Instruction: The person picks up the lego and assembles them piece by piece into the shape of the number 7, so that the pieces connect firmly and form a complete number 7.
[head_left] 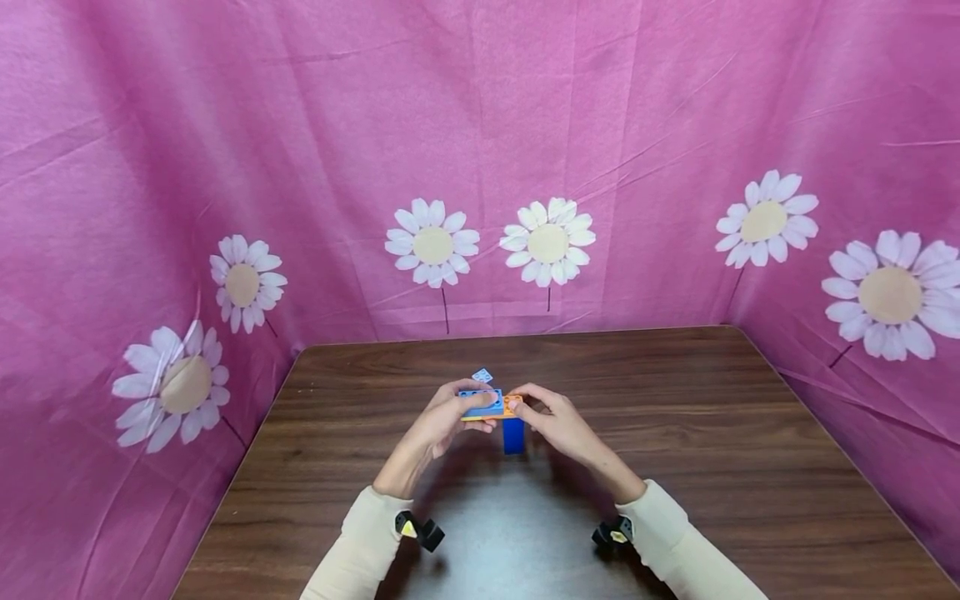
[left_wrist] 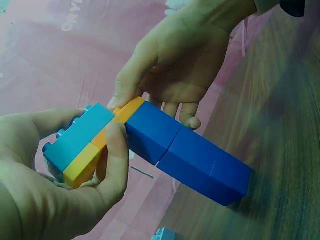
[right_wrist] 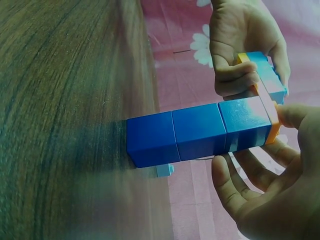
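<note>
A column of dark blue bricks [head_left: 513, 438] stands upright on the table, capped by a flat orange brick [left_wrist: 132, 107] that juts out to the left. On the jutting part sits a light blue brick [left_wrist: 80, 135], with a yellow brick [left_wrist: 81, 166] beneath it. My left hand [head_left: 441, 419] grips these two, thumb over the light blue brick's studs and fingers below. From the other side my right hand [head_left: 558, 425] pinches the orange brick at the column's top, its thumb on the studs. In the right wrist view, its other fingers extend beside the column.
Behind the hands a small light blue brick [head_left: 482, 376] lies on the brown wooden table [head_left: 675, 400]. A pink cloth [head_left: 487, 100] with white daisies hangs around the back and sides. Small black devices [head_left: 429, 535] sit at both wrists.
</note>
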